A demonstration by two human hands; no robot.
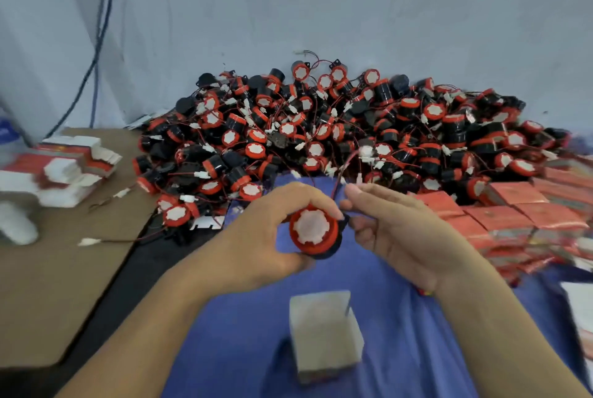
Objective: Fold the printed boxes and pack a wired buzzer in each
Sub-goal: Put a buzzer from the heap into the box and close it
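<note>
Toward the blue cloth's (404, 346) near edge sits my folded box (324, 336), left hand (256, 237) gripping the buzzer (313, 230) just beyond, right hand (398, 230) pinching its wire (336, 184).

No legible txt or nos. anywhere. White lettering on dark sheet (205, 223) by buzzer pile (321, 128): blurred, partly covered, can't make out. Print on red boxes (500, 214), right, and flat box stacks (73, 166), left: too smeared to read.

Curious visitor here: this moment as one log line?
left hand: holds buzzer | right hand: pinches wire | box: on cloth
</note>
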